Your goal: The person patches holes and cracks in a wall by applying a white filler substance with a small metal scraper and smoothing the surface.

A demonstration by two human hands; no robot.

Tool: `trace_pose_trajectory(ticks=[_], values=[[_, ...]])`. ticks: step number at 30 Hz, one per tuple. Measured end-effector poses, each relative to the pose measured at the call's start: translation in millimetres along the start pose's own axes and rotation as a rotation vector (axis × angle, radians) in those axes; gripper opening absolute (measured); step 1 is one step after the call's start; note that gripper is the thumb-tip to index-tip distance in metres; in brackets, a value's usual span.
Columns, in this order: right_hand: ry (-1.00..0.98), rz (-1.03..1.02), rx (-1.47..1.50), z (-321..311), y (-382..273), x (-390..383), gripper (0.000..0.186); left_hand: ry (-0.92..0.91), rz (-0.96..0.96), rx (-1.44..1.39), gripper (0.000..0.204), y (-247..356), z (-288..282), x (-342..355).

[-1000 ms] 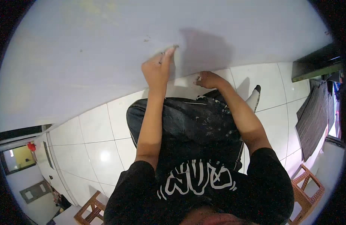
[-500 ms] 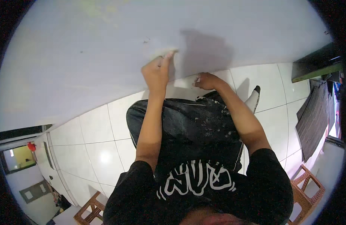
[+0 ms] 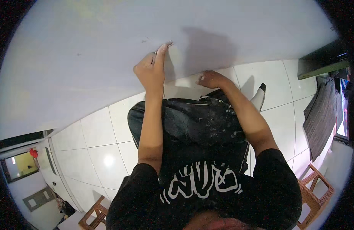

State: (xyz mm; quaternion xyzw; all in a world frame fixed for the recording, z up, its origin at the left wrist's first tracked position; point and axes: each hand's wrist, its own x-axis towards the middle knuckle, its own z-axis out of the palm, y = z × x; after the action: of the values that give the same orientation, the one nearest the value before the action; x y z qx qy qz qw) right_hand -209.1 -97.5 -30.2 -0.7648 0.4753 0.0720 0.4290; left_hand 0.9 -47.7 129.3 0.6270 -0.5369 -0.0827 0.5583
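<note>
My left hand (image 3: 151,68) is closed in a pinch against the pale wall (image 3: 108,57). From its fingertips sticks a small thin object (image 3: 169,43) whose end touches the wall; its kind is too small to make out. Whitish smears show on the thumb. My right hand (image 3: 214,79) hovers over my lap near the foot of the wall, its fingers curled inward. Something whitish shows at those fingertips, but whether it is a held thing or a smear is unclear. Beneath both forearms are my dark trousers (image 3: 196,122), spotted with pale marks.
White floor tiles (image 3: 102,132) meet the wall's lower edge. Small dark marks (image 3: 144,40) dot the wall. Brown woven-look stools (image 3: 317,191) stand behind me on both sides. To the right lie a dark striped mat (image 3: 320,119) and a dark ledge (image 3: 324,65).
My left hand has slid up and to the left along the wall with the small thin object. The right hand has stayed almost where it was, fingers still curled.
</note>
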Motion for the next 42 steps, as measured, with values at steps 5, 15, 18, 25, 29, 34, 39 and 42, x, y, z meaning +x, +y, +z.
trace_pose_trajectory(ticks=[5, 15, 18, 25, 29, 34, 39, 42], values=[[0.058, -0.028, -0.095, -0.2, -8.9, -4.6, 0.044, -0.141, -0.001, 0.114, 0.054, -25.6, 6.6, -12.2], [0.098, -0.033, -0.011, 3.1, -8.9, -5.1, 0.041, -0.061, 0.087, 0.094, 0.057, -39.9, 11.1, -17.1], [0.103, -0.095, -0.095, 7.4, 6.0, 0.0, 0.039, -0.042, 0.111, 0.082, 0.056, -26.8, 13.6, -15.7], [0.123, -0.089, -0.037, 4.9, 0.1, 0.0, 0.039, -0.097, 0.045, 0.134, 0.053, -30.3, 6.4, -12.5], [0.156, -0.085, -0.076, 15.7, 12.3, 7.2, 0.042, -0.092, 0.137, 0.161, 0.054, -38.7, 16.6, -19.9], [0.034, 0.003, -0.008, 8.2, 9.5, 5.6, 0.043, 0.013, 0.079, 0.067, 0.055, -8.8, 4.4, -7.0], [0.099, -0.038, -0.091, 7.7, -2.3, 3.1, 0.045, -0.135, 0.050, 0.182, 0.052, -41.6, 13.5, -23.0], [0.072, -0.017, -0.070, 6.6, 4.1, -0.8, 0.047, -0.059, 0.159, 0.115, 0.050, -13.4, 11.1, -13.4]])
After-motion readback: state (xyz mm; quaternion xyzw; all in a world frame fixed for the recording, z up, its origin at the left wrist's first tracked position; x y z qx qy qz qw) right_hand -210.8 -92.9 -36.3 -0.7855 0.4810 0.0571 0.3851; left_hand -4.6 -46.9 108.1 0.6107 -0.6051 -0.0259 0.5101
